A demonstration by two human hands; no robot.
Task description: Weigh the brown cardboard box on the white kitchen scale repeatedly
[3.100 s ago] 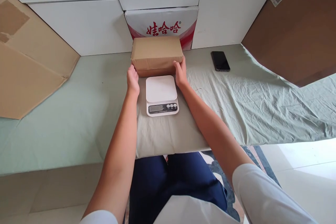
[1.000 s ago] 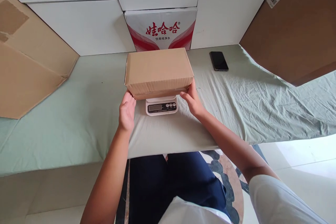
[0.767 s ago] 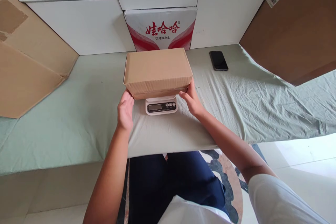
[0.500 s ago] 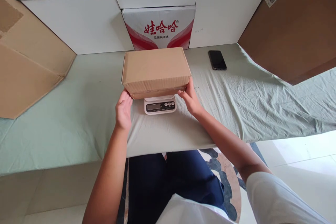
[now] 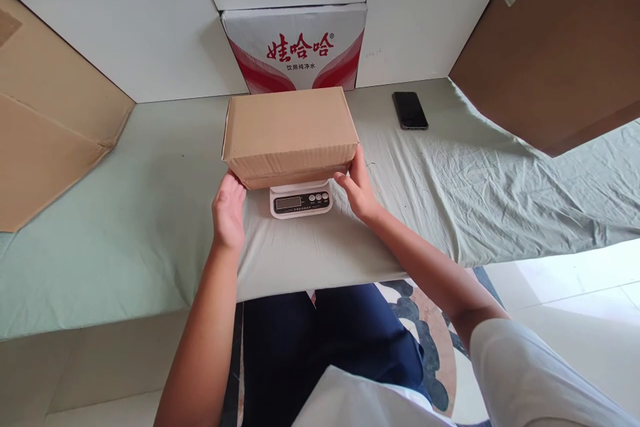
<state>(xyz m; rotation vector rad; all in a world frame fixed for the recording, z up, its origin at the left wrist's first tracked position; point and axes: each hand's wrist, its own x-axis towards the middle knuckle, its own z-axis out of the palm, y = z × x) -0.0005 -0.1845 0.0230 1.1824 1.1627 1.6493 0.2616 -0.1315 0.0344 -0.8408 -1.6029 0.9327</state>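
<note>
On green sheet: box atop scale, both hands open against ends; phone behind

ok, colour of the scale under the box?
White scale with a dark display panel, seen in the head view.

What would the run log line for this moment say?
left hand: touching cardboard box | right hand: touching box | box: over white scale | phone: apart, on green cloth

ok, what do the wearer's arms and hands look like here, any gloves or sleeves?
Both hands are bare: the left hand and the right hand carry no gloves, rings or watch that show. Forearms are uncovered. A short white sleeve shows on the right arm; the left upper arm is out of frame.
</note>
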